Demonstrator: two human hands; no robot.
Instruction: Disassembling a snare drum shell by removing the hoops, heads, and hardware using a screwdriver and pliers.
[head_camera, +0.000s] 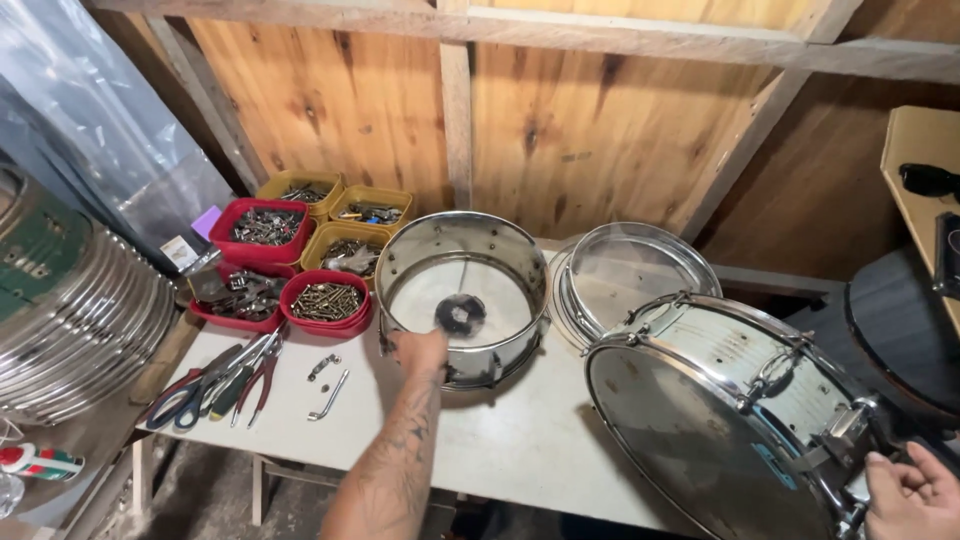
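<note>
- Chrome drum shell (462, 296) on the surface (520, 440) could tip: left hand (420, 350) grips its near rim
- Tilted snare drum (730, 410), clutched by right hand (912, 495), may slip

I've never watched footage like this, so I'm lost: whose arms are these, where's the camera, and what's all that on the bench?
One camera sits on a person's head, looking down at their own bare hands. The left hand reaches to the near rim of an empty metal drum shell on the white workbench. The right hand grips the hardware of a finished snare drum tilted on its side. Behind lie metal hoops, trays of screws and fittings, and pliers.
</note>
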